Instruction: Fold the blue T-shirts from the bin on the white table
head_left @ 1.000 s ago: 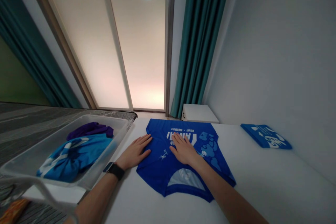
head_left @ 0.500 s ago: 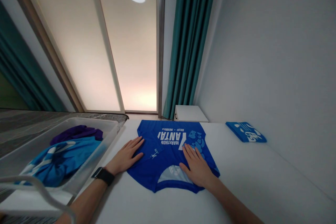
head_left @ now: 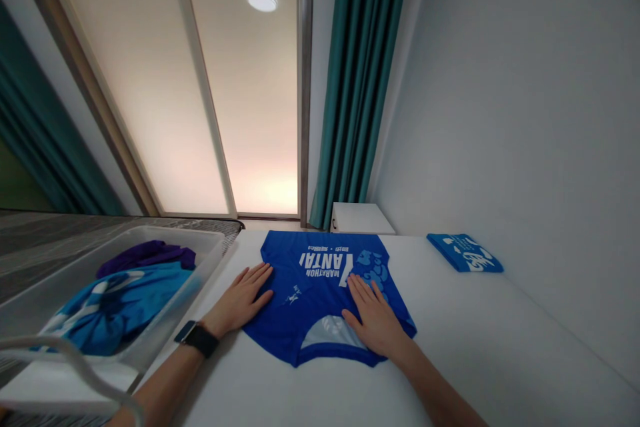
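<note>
A blue sleeveless running shirt (head_left: 320,307) with white "Yantai Marathon" lettering lies spread on the white table (head_left: 310,397), its neckline toward me. My left hand (head_left: 245,297), with a dark watch on the wrist, rests flat on the shirt's left edge, fingers stretched out. On the right part of the shirt, beside the lettering, my right hand (head_left: 373,317) lies flat with its fingers extended. Neither hand grips the fabric.
A translucent plastic bin (head_left: 207,263) at the left holds a purple garment (head_left: 150,257) and a light blue garment (head_left: 125,303). A folded blue garment (head_left: 465,252) lies by the right wall. A pale curved tube (head_left: 85,373) crosses the lower left. A white cabinet (head_left: 363,217) stands beyond the table.
The view has shifted very slightly. Both hands stay flat on the shirt in nearly the same places.
</note>
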A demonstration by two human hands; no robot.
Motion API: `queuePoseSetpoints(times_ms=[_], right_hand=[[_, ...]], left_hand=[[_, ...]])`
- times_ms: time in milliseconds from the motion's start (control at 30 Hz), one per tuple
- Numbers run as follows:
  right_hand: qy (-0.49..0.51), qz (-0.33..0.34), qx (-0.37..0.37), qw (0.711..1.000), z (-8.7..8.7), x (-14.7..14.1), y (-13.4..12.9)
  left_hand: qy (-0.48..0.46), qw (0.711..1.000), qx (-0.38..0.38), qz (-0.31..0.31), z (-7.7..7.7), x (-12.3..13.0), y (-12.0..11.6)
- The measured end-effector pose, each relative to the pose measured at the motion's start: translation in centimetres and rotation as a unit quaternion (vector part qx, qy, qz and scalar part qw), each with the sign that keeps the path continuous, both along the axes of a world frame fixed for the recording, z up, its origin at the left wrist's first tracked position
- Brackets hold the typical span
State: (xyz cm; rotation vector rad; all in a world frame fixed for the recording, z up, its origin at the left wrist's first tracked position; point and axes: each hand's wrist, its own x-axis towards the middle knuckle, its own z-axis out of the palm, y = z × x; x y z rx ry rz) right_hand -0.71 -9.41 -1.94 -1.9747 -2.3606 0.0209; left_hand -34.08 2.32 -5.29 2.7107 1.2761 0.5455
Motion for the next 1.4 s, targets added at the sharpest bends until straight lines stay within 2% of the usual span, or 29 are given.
queuePoseSetpoints(times_ms=[133, 300, 567, 867, 1400], right_hand=[[0.005, 0.001, 0.004, 1.000, 0.0, -0.2, -0.3], [-0.006, 0.006, -0.010, 1.000, 0.0, -0.5, -0.7], [-0.013, 0.003, -0.019, 1.000, 0.3, -0.9, -1.4], [-0.005, 0.001, -0.024, 1.000, 0.1, -1.4, -3.5], [0.011, 0.004, -0.040, 0.999, 0.6, -1.4, -4.2]], left_hand=[[-0.010, 0.999, 0.024, -0.019, 0.4, 2.4, -1.6], [0.003, 0.998, 0.025, -0.055, -0.4, 4.1, -3.6], [0.037, 0.997, 0.049, -0.048, -0.9, 3.6, -4.8], [0.043, 0.994, 0.082, -0.058, -1.3, 2.7, -6.5], [0.041, 0.994, 0.078, -0.063, -1.0, 2.4, -6.8]])
